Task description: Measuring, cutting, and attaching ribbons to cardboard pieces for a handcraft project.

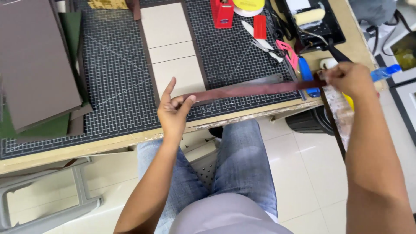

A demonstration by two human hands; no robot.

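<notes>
A long, narrow brown strip (251, 90) stretches across the front of a black gridded cutting mat (117, 78). My left hand (174, 110) pinches the strip's left end between thumb and fingers, with the index finger pointing up. My right hand (350, 79) grips the strip's right end beyond the table's right edge. The strip runs nearly level between the two hands, just above the mat.
Cream board panels on a dark brown sheet (171, 43) lie mid-mat. Grey and green boards (34, 65) are stacked at the left. Scissors (266, 47), red tools (222, 13), a paint roller in a black tray (310, 19) and a blue bottle (385, 72) crowd the right. My legs are below the table.
</notes>
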